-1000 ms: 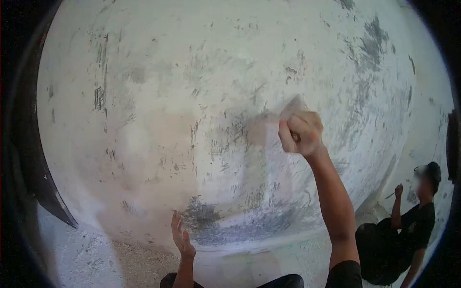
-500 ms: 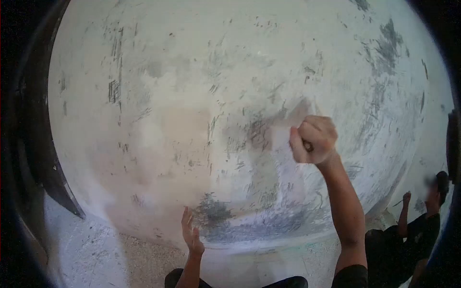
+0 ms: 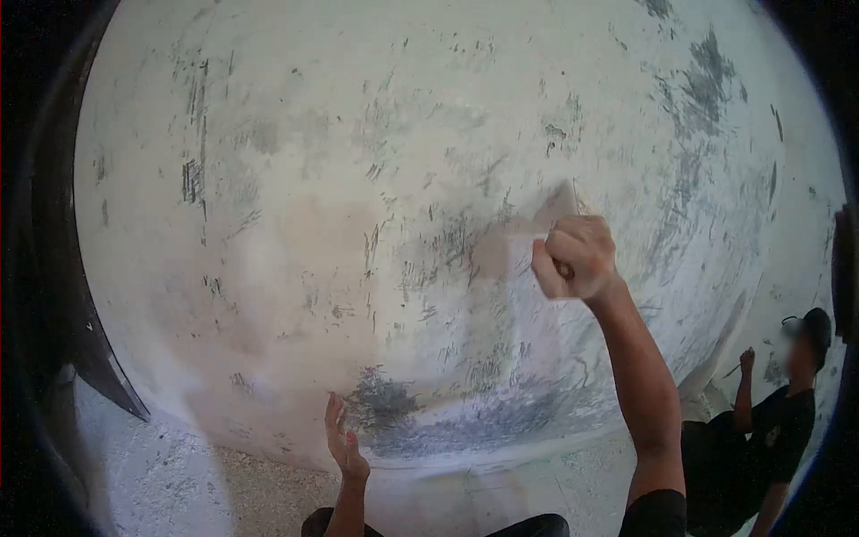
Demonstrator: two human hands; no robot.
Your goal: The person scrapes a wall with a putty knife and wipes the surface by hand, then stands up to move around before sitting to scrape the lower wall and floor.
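Observation:
My right hand (image 3: 582, 255) is closed in a fist around a scraper (image 3: 565, 268), held up close to the wall. The round end of its handle pokes out below the thumb, and its front part is mostly hidden behind the fist. In front of me the pale wall (image 3: 295, 268) is covered in dark scratches and grey bare patches. Lower down, my left hand (image 3: 345, 440) is raised with its fingers stretched out and nothing in it, beside a dark grey patch (image 3: 383, 401) near the foot of the wall.
At the right a co-worker (image 3: 761, 430) in dark clothes faces the wall, holding a thin tool in a raised hand. Pale flakes and dust lie on the floor (image 3: 170, 465). A dark upright frame (image 3: 67, 268) borders the wall at the left.
The view has turned slightly, so the wall's marks shift left. My right hand stays in nearly the same spot, still gripping the scraper. My left hand appears a little lower and further left.

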